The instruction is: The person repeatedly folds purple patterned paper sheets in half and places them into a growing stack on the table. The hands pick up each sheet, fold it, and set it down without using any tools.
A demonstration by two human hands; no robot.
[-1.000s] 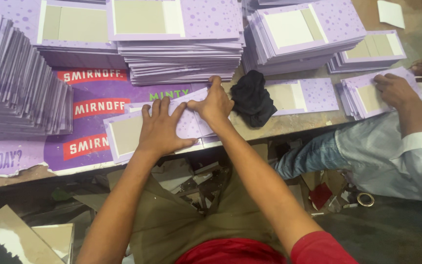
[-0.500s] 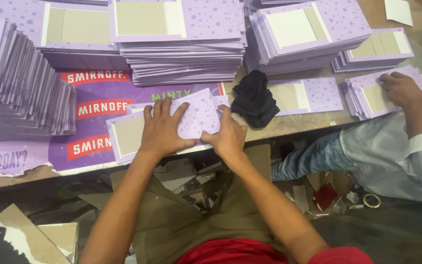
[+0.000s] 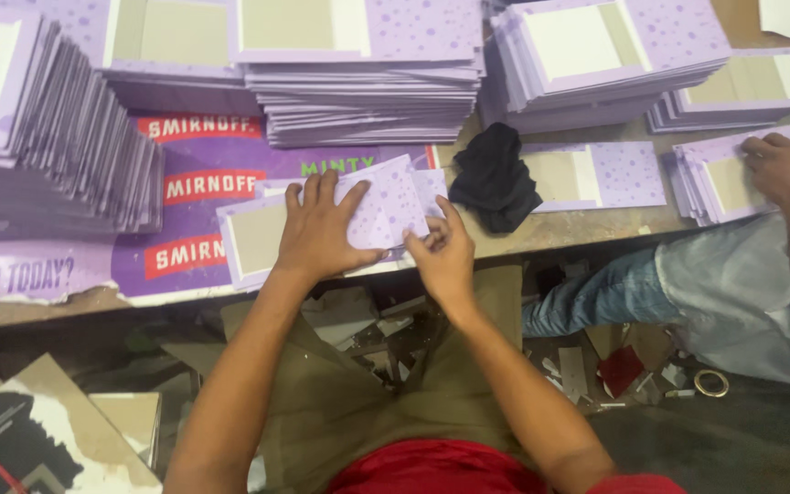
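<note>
Left hand [image 3: 322,233]: palm down, fingers spread flat, pressing on the lilac card cover [image 3: 336,224] at frame centre. Right hand [image 3: 443,256]: fingers curled, pinching the cover's near right edge, forearm running in from lower right. Cover: spotted purple paper wrapped over grey board, long axis left to right, slightly tilted, lying at the near edge of the surface [image 3: 560,229] on a purple printed sheet [image 3: 203,187]. Black cloth [image 3: 496,178]: just right of the cover. Stacks of like covers [image 3: 368,73]: across the upper frame. Another person's hand [image 3: 784,169]: far right, resting on a small stack.
</note>
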